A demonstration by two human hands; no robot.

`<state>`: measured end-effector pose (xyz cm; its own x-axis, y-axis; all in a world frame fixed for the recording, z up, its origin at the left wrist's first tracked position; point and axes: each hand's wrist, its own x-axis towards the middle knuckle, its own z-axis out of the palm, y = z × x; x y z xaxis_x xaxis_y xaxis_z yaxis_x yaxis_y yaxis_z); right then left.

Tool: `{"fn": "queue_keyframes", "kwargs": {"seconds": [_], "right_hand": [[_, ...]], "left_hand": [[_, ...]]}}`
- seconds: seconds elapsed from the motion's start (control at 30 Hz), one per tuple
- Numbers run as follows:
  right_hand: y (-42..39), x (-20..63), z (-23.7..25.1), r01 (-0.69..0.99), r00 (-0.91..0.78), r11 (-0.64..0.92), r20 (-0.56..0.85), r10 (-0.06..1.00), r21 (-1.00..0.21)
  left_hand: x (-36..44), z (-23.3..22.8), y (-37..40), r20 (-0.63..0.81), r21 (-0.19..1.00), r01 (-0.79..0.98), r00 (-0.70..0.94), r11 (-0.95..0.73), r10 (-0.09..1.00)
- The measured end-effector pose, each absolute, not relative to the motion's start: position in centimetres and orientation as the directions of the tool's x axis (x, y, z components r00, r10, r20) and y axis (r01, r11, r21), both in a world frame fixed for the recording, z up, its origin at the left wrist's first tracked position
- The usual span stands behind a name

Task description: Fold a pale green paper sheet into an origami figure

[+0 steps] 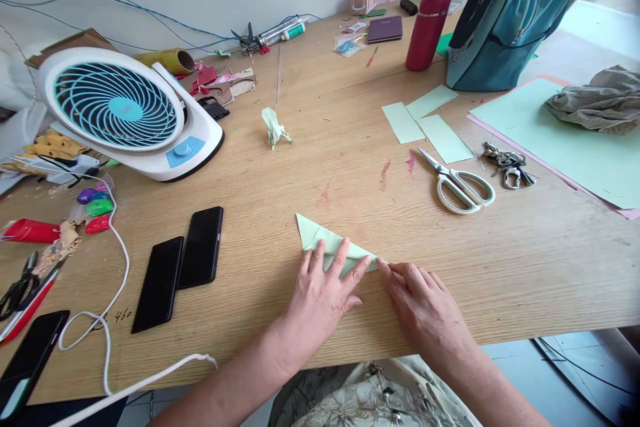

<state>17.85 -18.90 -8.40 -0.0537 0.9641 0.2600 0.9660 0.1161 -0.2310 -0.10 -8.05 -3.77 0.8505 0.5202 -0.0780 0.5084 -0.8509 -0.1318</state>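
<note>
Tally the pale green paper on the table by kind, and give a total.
Folded triangle under both hands: 1
Finished folded figure: 1
Cut strips by the scissors: 3
Large sheet at the right: 1
Total: 6

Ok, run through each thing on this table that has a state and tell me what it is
green paper: folded into a triangle, flat on the table
left hand: pressing flat on the paper
right hand: fingertips pinching the paper's right tip
scissors: closed, lying flat
red bottle: upright, capped
two phones: screens dark
blue bag: standing upright
small paper figure: folded, standing
</note>
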Motion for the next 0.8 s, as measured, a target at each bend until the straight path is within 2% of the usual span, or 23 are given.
{"fn": "queue_keyframes", "kwargs": {"seconds": [0.13,0.43,0.8], "right_hand": [[-18.9,17.8,-8.2,0.975,-0.058,0.105,0.231,0.971,-0.198],[-19.0,18.0,-8.1,0.974,-0.075,0.124,0.246,0.966,-0.192],[-19.4,18.4,-8.2,0.946,-0.142,0.224,0.320,0.937,-0.236]], "left_hand": [[-0.1,-4.1,-8.3,-0.081,-0.171,0.536,0.829,-0.827,0.554],[0.0,-4.7,-8.4,-0.083,-0.160,0.565,0.809,-0.809,0.582],[-0.3,-5.2,-8.3,-0.085,-0.104,0.542,0.830,-0.834,0.551]]}}
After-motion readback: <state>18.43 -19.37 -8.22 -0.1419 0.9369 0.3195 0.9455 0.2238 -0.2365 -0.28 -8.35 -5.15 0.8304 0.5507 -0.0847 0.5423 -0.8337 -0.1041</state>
